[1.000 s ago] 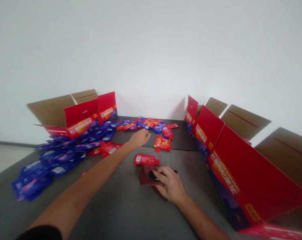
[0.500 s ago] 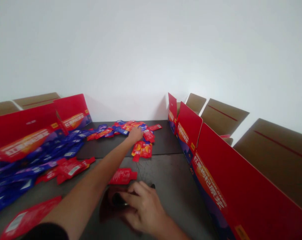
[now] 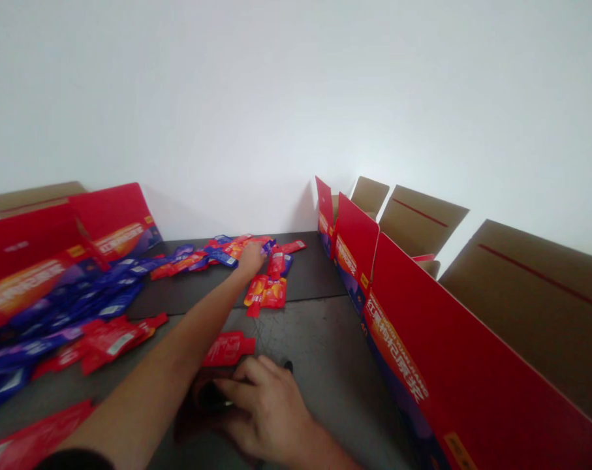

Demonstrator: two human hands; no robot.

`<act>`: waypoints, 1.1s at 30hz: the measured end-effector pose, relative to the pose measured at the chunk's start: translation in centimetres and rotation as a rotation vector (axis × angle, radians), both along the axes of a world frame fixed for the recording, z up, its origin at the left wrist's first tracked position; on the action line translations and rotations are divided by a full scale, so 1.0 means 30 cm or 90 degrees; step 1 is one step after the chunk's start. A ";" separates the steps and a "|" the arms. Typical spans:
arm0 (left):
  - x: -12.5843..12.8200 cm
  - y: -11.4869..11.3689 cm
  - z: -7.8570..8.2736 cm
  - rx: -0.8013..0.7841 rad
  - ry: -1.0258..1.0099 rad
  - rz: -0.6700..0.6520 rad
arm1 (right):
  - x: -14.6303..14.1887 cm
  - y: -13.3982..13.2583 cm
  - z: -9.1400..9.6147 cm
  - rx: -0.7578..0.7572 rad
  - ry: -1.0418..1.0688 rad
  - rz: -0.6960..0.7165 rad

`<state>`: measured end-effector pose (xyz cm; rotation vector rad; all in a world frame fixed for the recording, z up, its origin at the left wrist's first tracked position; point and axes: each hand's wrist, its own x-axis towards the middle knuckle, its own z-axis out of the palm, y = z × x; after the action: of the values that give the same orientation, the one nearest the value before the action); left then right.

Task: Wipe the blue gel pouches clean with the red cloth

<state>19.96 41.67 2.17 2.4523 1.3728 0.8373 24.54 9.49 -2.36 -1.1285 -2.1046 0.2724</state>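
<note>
A: What fills the scene?

B: A dark grey table [image 3: 320, 339] stands against a white wall [image 3: 296, 98]. Open red cardboard cartons [image 3: 452, 339] line its right edge, and more red cartons [image 3: 41, 248] stand at the far left.

A: What's lying on the table?

B: A spread of blue sachets [image 3: 65, 320] lies on the left, with red sachets [image 3: 112, 339] on its near side. A strip of mixed red and blue sachets [image 3: 192, 262] runs along the far end.

A: And the hands?

B: Well apart. The left hand [image 3: 251, 260] stretches to the far end and rests on that strip, just beside a small red-orange cluster of sachets [image 3: 266, 292]. I can't tell whether it's gripping one. The right hand [image 3: 261, 408] is on the near side, curled over a black object [image 3: 210, 395] on a dark red cloth [image 3: 188, 424], with a black tip [image 3: 288, 367] showing past the fingers.

A: Clamped on it?

B: Can't tell. A single red sachet [image 3: 227, 348] lies just beyond that hand.
</note>
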 end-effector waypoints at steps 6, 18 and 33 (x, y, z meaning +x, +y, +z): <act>-0.041 -0.123 0.099 -0.006 -0.161 0.056 | 0.013 -0.003 0.036 0.002 0.002 -0.016; -0.388 -0.904 0.242 -0.300 -0.444 0.021 | 0.124 0.043 0.052 -0.005 -0.003 -0.136; -0.652 -1.426 -0.059 -0.373 -0.145 0.161 | 0.234 -0.027 0.045 0.030 0.069 -0.243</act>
<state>0.41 -1.12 0.39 1.7192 1.5816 0.6211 31.55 8.68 -1.00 -1.4237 -1.7486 0.0989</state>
